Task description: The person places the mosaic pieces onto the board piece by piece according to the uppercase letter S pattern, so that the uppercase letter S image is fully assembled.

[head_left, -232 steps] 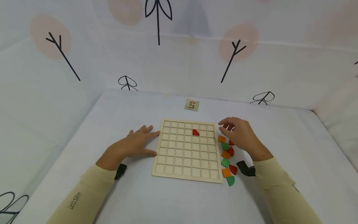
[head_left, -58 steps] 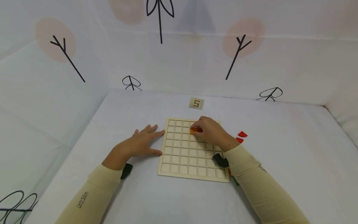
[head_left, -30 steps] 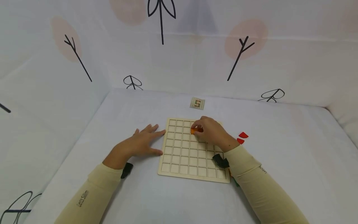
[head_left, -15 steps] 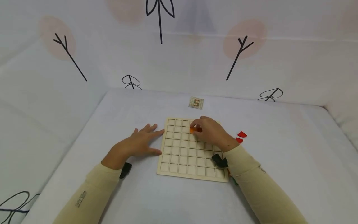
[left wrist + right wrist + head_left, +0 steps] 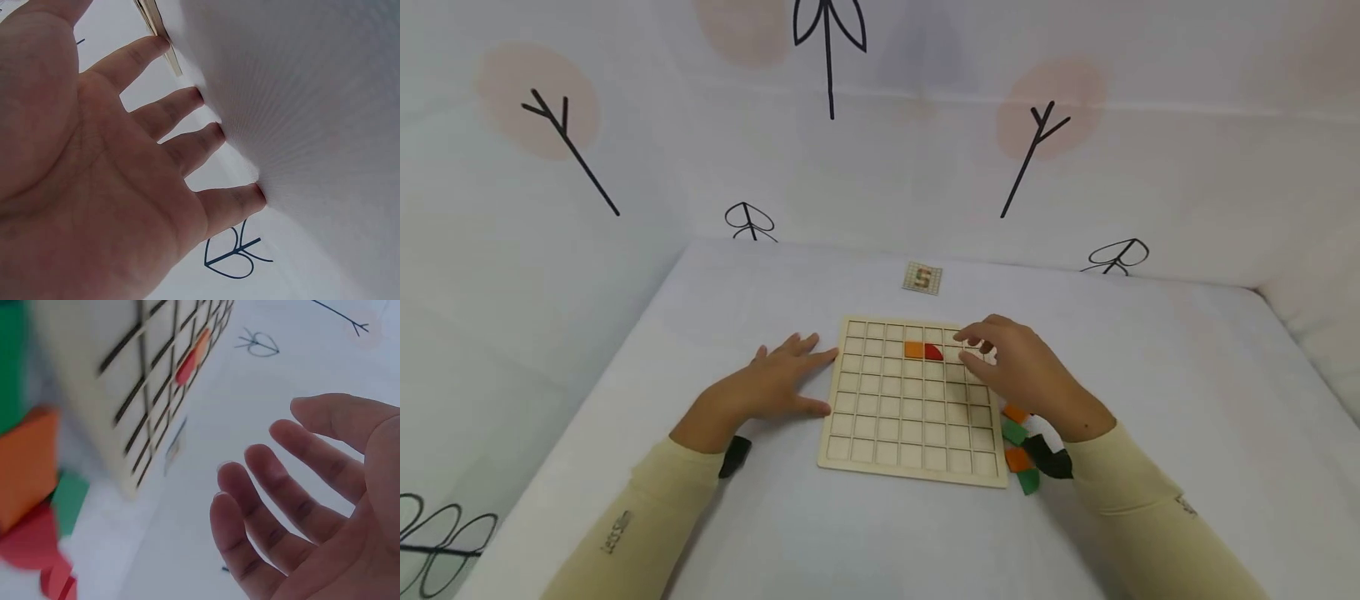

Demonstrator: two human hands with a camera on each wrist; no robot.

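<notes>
A pale wooden grid board (image 5: 865,425) lies flat on the white table. In its second row from the far edge, an orange square tile (image 5: 913,349) sits directly left of a red quarter-round tile (image 5: 933,352). My left hand (image 5: 760,392) is spread out at the board's left side, thumb and index fingertip at the edge; in the left wrist view its fingertips (image 5: 215,131) rest on the cloth. Above the board's far right part hovers my right hand (image 5: 1026,371). Its fingers are loosely bent, and the right wrist view shows nothing between them.
Loose tiles lie along the board's right side, among them a green square (image 5: 1014,432), an orange square (image 5: 1018,459) and a green quarter-round (image 5: 1028,481). The right wrist view also shows red tiles (image 5: 31,544) there. A small pattern card (image 5: 922,278) lies beyond the board.
My right hand has let go of the orange tile, leaving it beside the red one, and has drawn back to the right. The left hand stays at the board's edge.
</notes>
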